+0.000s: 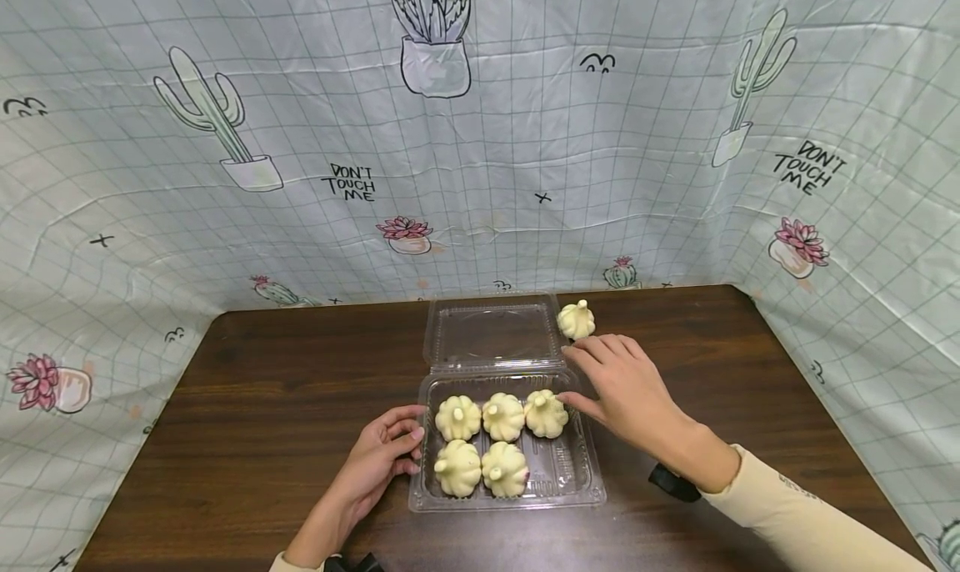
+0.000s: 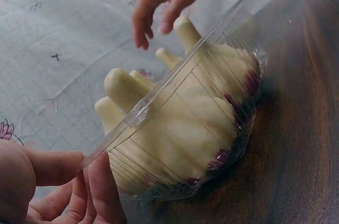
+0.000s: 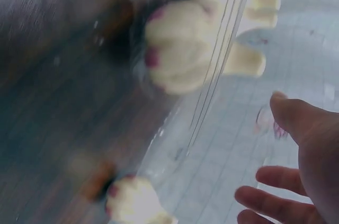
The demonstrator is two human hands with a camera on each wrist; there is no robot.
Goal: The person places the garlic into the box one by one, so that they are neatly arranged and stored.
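A clear plastic clamshell box [image 1: 555,472] lies with its lid [image 1: 491,334] folded back. Inside sit several garlic bulbs, three along the back row, among them the back right garlic bulb [image 1: 546,413], and two in front, such as the front left bulb [image 1: 457,469]. My left hand [image 1: 378,464] pinches the box's left rim between thumb and fingers, as the left wrist view shows. Above the right rim hovers my right hand [image 1: 626,388], fingers spread and holding nothing. Another garlic bulb [image 1: 576,319] rests on the table beyond its fingertips, right of the lid.
The dark wooden table [image 1: 300,388] is bounded at the back and sides by a hanging cloth [image 1: 487,155] printed with cacti. The raised lid edge lies close to the loose bulb. A dark wrist device [image 1: 675,482] sits at the right wrist.
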